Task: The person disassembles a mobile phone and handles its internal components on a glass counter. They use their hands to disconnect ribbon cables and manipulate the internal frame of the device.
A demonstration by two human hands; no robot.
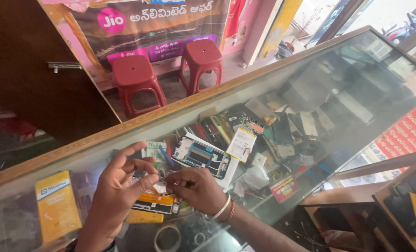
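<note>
My left hand (119,184) hovers over the glass counter (310,88), thumb and forefinger pinched on a small part too tiny to make out, other fingers spread. My right hand (196,186), with bangles at the wrist, is curled close beside it, fingertips meeting the left hand's over the same small part. Just beyond the hands lies an opened phone (202,156) with its insides showing. Under the hands lies another phone board with an orange ribbon (156,201).
A yellow box (58,205) stands at the left on the counter. A tape ring (167,237) lies near the front. Under the glass lie several phone parts and a battery (241,142). Two red stools (135,81) stand beyond the counter.
</note>
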